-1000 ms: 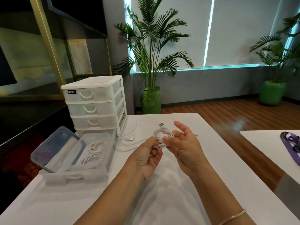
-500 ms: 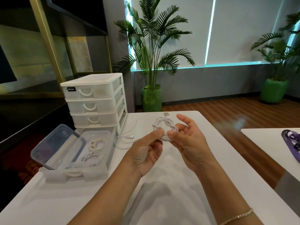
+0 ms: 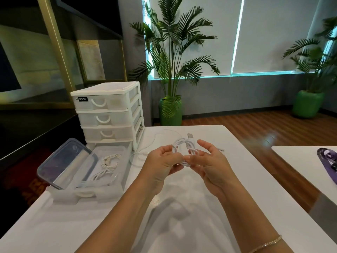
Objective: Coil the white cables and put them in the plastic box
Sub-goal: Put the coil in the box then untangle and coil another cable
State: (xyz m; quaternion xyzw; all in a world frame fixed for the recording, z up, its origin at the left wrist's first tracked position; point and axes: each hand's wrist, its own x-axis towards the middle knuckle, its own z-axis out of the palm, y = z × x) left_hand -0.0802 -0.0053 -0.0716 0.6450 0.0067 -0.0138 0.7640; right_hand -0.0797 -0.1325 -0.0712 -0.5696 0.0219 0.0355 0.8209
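A coiled white cable with a USB plug sticking up is held above the table between both hands. My left hand pinches its left loop and my right hand pinches its lower right, fingers spread. Another white cable lies loose on the table behind my left hand. To the left, the clear plastic box holds two coiled white cables; it sits inside a pulled-out drawer, with its lid leaning open on the left.
A white three-drawer organizer stands at the back left of the white table. A second table with a purple lanyard is at the right. Potted palms stand on the wooden floor beyond.
Both hands have lifted the coil slightly and shifted their grip; the USB plug now points up above the coil. The coil looks tighter.
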